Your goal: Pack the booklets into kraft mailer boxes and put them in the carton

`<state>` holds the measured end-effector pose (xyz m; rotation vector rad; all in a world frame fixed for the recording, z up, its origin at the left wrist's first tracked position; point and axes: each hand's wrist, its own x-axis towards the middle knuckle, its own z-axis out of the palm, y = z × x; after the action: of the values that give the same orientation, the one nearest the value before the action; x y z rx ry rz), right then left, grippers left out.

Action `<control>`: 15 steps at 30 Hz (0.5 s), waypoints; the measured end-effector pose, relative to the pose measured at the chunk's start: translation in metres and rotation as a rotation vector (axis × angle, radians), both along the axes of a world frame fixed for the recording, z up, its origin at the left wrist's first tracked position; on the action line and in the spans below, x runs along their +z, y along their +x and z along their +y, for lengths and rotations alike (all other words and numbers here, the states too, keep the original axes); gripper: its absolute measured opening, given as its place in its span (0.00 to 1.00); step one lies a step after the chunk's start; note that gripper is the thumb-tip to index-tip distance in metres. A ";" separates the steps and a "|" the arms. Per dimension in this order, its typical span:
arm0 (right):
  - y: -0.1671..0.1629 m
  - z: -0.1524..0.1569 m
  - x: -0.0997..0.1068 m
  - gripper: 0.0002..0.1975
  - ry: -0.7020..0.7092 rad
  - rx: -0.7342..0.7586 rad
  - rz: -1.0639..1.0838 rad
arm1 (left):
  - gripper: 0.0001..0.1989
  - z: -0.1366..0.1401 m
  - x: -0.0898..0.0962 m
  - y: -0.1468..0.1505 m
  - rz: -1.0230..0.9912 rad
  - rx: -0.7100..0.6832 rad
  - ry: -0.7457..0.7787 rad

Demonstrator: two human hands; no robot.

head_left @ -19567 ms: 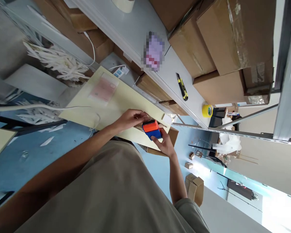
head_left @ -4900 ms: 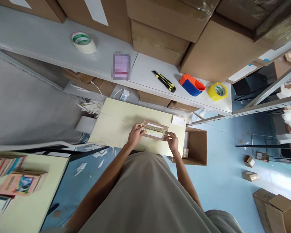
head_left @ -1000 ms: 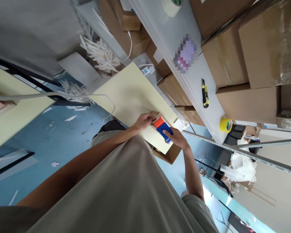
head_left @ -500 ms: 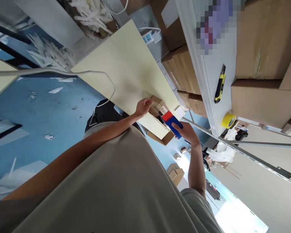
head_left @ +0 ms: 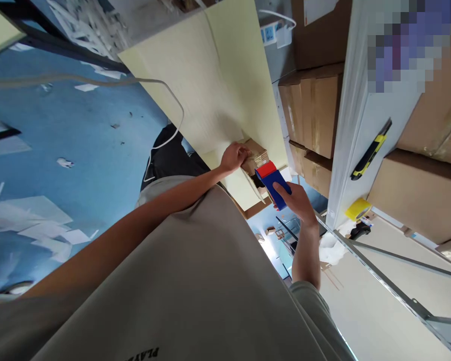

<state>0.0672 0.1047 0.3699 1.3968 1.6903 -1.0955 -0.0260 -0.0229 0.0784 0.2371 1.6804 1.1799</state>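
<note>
A small brown cardboard box [head_left: 256, 149] with shiny clear tape on it lies on the pale yellow tabletop [head_left: 199, 65]. My left hand [head_left: 234, 156] is closed, its curled fingers against the near end of the box; the fingertips are partly hidden. In my right hand [head_left: 296, 199] is a flat blue tool with a red end [head_left: 276, 186], which looks like a tape dispenser. Its red end is at the box, on the side away from my left hand. My right thumb lies across the blue face, and the other fingers are mostly hidden behind it. Below the red end shows a dark gap.
A white cable [head_left: 161, 82] hangs over the table edge. On the grey shelf [head_left: 355, 135] to the right lie a yellow-and-black box cutter [head_left: 371, 149] and a yellow tape roll [head_left: 358, 208]. Large cardboard boxes [head_left: 315, 113] stand nearby. Paper scraps [head_left: 45, 220] litter the blue floor.
The view has shifted and turned, so the table and shelf appear larger. Both hands stay at the box, and the blue-and-red tool remains in my right hand, slightly more tilted.
</note>
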 end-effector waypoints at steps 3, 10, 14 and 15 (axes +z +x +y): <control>-0.003 0.004 0.002 0.36 -0.050 -0.003 0.012 | 0.29 -0.017 -0.002 -0.003 0.054 -0.029 0.055; -0.010 0.014 0.004 0.35 -0.113 -0.019 -0.035 | 0.52 -0.049 0.034 0.001 0.199 -0.294 0.466; -0.018 0.014 0.006 0.34 -0.095 0.016 -0.009 | 0.50 -0.029 0.042 0.015 0.238 -0.322 0.450; -0.021 0.013 0.007 0.34 -0.092 0.029 0.002 | 0.48 -0.024 0.040 0.017 0.257 -0.320 0.452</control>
<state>0.0461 0.1177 0.3768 1.3103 1.6354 -1.1437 -0.0086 -0.0465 0.1187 0.9375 1.4957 1.3068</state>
